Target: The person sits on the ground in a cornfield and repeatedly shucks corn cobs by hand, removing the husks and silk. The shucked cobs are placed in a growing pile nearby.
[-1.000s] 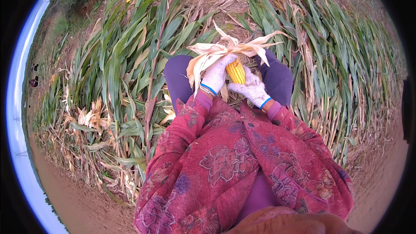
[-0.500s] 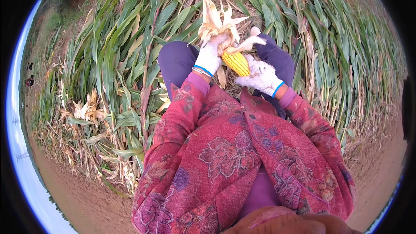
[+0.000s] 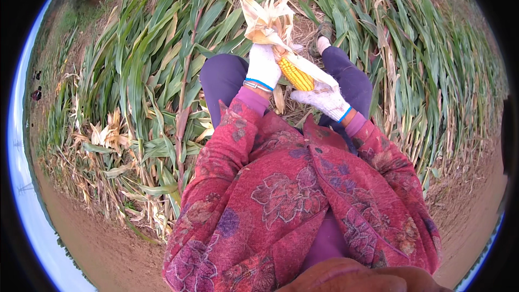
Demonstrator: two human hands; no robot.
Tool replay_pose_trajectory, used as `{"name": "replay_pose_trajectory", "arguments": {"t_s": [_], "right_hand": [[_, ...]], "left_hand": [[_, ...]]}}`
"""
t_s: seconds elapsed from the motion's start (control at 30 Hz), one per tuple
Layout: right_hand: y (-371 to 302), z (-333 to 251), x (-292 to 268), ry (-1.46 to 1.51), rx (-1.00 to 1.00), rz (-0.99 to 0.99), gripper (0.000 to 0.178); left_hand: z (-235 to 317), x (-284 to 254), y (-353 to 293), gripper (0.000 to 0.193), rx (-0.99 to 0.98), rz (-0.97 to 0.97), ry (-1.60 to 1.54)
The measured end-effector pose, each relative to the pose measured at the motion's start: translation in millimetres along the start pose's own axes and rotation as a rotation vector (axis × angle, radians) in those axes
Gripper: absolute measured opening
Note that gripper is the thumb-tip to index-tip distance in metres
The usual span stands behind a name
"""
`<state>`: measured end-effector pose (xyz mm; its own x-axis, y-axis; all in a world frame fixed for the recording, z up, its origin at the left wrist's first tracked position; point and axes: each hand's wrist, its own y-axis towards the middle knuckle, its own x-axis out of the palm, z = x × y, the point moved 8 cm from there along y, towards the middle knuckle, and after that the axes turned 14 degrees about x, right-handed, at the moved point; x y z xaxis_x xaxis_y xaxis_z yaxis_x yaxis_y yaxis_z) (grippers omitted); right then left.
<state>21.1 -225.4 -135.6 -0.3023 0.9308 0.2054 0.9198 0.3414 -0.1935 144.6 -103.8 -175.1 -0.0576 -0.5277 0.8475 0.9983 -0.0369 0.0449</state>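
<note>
A yellow ear of corn [image 3: 296, 74] lies slantwise between my hands, its kernels bare over the lower part. Pale dry husk [image 3: 267, 20] flares from its far end. My left hand [image 3: 264, 65], in a white knit glove with a blue cuff edge, is closed round the husk at the ear's base; its fingertips are mostly hidden. Under the near tip, my gloved right hand [image 3: 323, 97] grips the ear, fingers pointing left. A pale husk strip [image 3: 311, 69] runs along the ear's right side to that hand.
Green cornstalks lie in heaps on the left [image 3: 146, 59] and right [image 3: 411, 70]. A dry husk bunch [image 3: 110, 134] sits at the left. My bent knees flank the ear, with my shoe [image 3: 320, 38] beyond. Bare soil [image 3: 102, 238] shows at lower left.
The husk end has swung a little left, and the ear has shifted slightly nearer me. My right hand has moved slightly down and right. A husk strip now lies along the ear's right side.
</note>
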Motion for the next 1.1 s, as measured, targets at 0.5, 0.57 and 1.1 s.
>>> {"name": "replay_pose_trajectory", "arguments": {"t_s": [0.5,0.57,1.1], "right_hand": [[1.0,-15.8,1.8,-0.013,0.078,-0.008,0.078],[0.5,23.8,1.6,0.049,0.160,0.066,0.073],[-36.8,60.0,-13.1,0.221,0.372,0.219,0.036]], "left_hand": [[32.3,48.3,-13.3,0.029,0.041,-0.010,0.108],[24.4,43.1,-15.0,0.028,-0.025,0.010,0.018],[228.5,-38.5,22.8,0.044,0.599,0.050,0.369]]}}
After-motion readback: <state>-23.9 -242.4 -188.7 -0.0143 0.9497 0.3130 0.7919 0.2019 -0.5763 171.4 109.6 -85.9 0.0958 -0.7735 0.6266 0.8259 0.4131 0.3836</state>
